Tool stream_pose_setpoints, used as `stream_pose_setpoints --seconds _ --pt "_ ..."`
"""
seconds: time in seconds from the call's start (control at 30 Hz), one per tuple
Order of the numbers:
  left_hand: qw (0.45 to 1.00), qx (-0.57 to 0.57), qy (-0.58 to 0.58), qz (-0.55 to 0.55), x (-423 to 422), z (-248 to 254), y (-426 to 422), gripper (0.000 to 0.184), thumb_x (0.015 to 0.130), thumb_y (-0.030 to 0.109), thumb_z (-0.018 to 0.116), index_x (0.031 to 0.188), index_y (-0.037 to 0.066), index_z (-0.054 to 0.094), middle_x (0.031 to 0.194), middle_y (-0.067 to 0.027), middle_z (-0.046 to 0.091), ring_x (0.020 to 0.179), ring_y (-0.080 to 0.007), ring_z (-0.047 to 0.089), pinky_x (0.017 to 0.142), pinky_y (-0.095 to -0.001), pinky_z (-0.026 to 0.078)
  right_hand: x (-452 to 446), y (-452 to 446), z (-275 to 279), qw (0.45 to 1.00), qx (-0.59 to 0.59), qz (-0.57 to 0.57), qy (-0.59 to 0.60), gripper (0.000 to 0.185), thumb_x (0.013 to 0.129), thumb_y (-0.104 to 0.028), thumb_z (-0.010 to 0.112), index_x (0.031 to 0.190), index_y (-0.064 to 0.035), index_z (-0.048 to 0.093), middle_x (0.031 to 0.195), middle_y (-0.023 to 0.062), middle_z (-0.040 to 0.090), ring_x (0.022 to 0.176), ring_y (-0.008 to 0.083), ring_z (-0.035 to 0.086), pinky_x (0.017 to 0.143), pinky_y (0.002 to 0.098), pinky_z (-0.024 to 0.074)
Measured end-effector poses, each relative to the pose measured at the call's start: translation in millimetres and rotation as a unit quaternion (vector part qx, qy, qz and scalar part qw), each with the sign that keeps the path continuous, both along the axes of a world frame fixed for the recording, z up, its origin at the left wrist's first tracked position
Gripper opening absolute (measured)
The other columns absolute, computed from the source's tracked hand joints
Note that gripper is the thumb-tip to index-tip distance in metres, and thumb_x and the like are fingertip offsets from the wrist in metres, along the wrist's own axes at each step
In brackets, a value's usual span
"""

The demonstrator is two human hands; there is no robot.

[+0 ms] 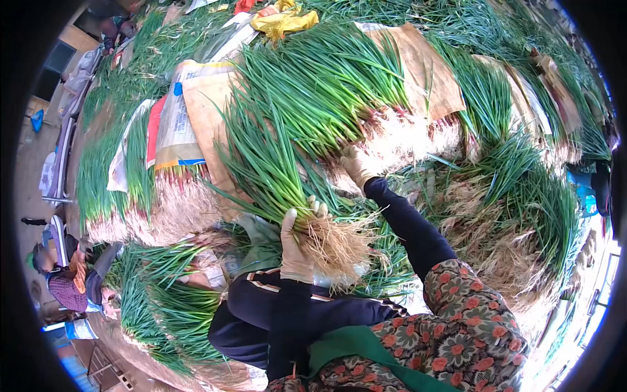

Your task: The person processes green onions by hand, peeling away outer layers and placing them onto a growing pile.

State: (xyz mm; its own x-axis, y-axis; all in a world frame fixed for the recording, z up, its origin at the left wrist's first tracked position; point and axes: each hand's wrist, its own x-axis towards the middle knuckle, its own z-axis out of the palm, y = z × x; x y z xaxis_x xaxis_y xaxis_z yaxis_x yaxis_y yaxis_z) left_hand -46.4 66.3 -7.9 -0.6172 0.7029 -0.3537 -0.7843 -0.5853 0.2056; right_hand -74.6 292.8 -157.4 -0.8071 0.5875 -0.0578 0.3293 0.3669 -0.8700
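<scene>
My left hand [298, 247], in a pale glove, is closed round a bunch of green onions [282, 176]. The bunch's long leaves point up and away, while its dry, straw-coloured roots [338, 247] hang out to the right of my fingers. My right hand [356, 167], gloved too, reaches forward to the root end of a thick row of green onions [333, 85]. Its fingers are curled in at the stalks along the row's left end, and the fingertips are partly hidden.
Brown paper sheets [419, 68] and printed sacks [175, 117] lie over more onion rows. Loose onions with dry roots [499, 245] are heaped at the right, and further bunches [176, 307] lie at the lower left. Another person [68, 281] sits at the far left. A yellow bag [285, 21] lies behind.
</scene>
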Motion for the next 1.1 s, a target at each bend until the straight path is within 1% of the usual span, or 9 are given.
stream_pose_setpoints --seconds 0.23,0.3,0.47,0.5,0.63,0.8,0.83,0.93,1.1 --pt "0.998 -0.055 -0.028 0.022 1 6 -6 0.048 0.084 0.032 0.053 0.117 -0.004 0.046 0.094 -0.0080 0.056 0.091 -0.0215 0.053 0.087 -0.0371 0.042 -28 -1 37 0.966 0.210 0.053 -0.142 0.028 0.075 -0.027 0.057 0.094 -0.0062 0.059 0.095 0.0190 0.059 0.088 0.0348 0.058 0.077 0.0416 0.0470" --pt "0.999 -0.049 -0.009 0.018 0 8 -7 0.045 0.084 0.034 0.052 0.114 0.001 0.046 0.090 -0.0043 0.053 0.087 -0.0185 0.051 0.085 -0.0378 0.042 -10 8 67 0.976 0.208 0.062 -0.021 0.023 0.074 -0.021 0.057 0.092 -0.0062 0.058 0.085 0.0167 0.059 0.078 0.0340 0.058 0.070 0.0414 0.0472" --pt "0.986 0.135 0.080 0.059 -9 -5 -10 0.052 0.085 0.042 0.049 0.117 0.001 0.043 0.098 -0.0078 0.052 0.096 -0.0221 0.049 0.090 -0.0377 0.040 54 -11 91 0.962 -0.237 0.011 0.133 0.024 0.088 -0.022 0.055 0.098 0.0003 0.054 0.069 0.0090 0.052 0.060 0.0130 0.048 0.057 0.0300 0.0438" --pt "0.993 0.084 0.048 0.065 -7 6 -6 0.052 0.085 0.042 0.049 0.117 0.001 0.043 0.102 -0.0100 0.052 0.100 -0.0236 0.048 0.092 -0.0387 0.038 68 -17 79 0.989 -0.061 0.066 0.118 0.032 0.090 -0.029 0.053 0.106 -0.0019 0.053 0.065 0.0087 0.053 0.058 0.0145 0.051 0.056 0.0305 0.0439" --pt "0.995 -0.098 -0.001 0.026 3 9 -10 0.055 0.085 0.040 0.048 0.122 0.000 0.043 0.123 -0.0196 0.047 0.115 -0.0306 0.045 0.100 -0.0454 0.034 100 -68 128 0.990 0.032 0.138 -0.019 0.027 0.091 -0.024 0.047 0.111 -0.0081 0.055 0.072 0.0090 0.062 0.061 0.0191 0.059 0.057 0.0287 0.0467" --pt "0.995 -0.090 -0.034 0.027 13 25 -4 0.049 0.084 0.037 0.052 0.116 0.000 0.049 0.113 -0.0181 0.055 0.105 -0.0290 0.052 0.092 -0.0438 0.042 111 -84 124 0.867 -0.447 0.218 0.010 0.024 0.088 -0.016 0.053 0.109 -0.0028 0.055 0.088 0.0032 0.061 0.079 0.0099 0.057 0.066 0.0230 0.0451" --pt "0.994 -0.092 -0.049 0.030 13 26 -5 0.048 0.084 0.037 0.053 0.114 0.000 0.051 0.110 -0.0178 0.056 0.103 -0.0289 0.053 0.091 -0.0437 0.043 108 -67 62 0.896 -0.262 0.343 0.106 0.027 0.089 -0.019 0.053 0.110 -0.0007 0.053 0.094 0.0043 0.059 0.081 0.0097 0.056 0.066 0.0238 0.0449" --pt "0.994 -0.065 -0.087 -0.012 12 14 -8 0.044 0.083 0.036 0.055 0.108 0.000 0.054 0.100 -0.0153 0.061 0.094 -0.0274 0.058 0.085 -0.0411 0.047 86 -58 123 0.907 -0.389 0.160 -0.030 0.046 0.091 -0.043 0.044 0.108 -0.0005 0.053 0.087 0.0045 0.057 0.066 0.0082 0.048 0.062 0.0221 0.0410" --pt "0.985 -0.171 -0.015 0.003 15 18 -2 0.038 0.085 0.033 0.052 0.103 0.000 0.053 0.091 -0.0129 0.062 0.079 -0.0236 0.061 0.074 -0.0361 0.051 20 -89 109 0.910 -0.400 0.107 -0.016 0.047 0.089 -0.037 0.051 0.120 -0.0016 0.050 0.098 0.0073 0.062 0.076 0.0129 0.055 0.068 0.0264 0.0449"
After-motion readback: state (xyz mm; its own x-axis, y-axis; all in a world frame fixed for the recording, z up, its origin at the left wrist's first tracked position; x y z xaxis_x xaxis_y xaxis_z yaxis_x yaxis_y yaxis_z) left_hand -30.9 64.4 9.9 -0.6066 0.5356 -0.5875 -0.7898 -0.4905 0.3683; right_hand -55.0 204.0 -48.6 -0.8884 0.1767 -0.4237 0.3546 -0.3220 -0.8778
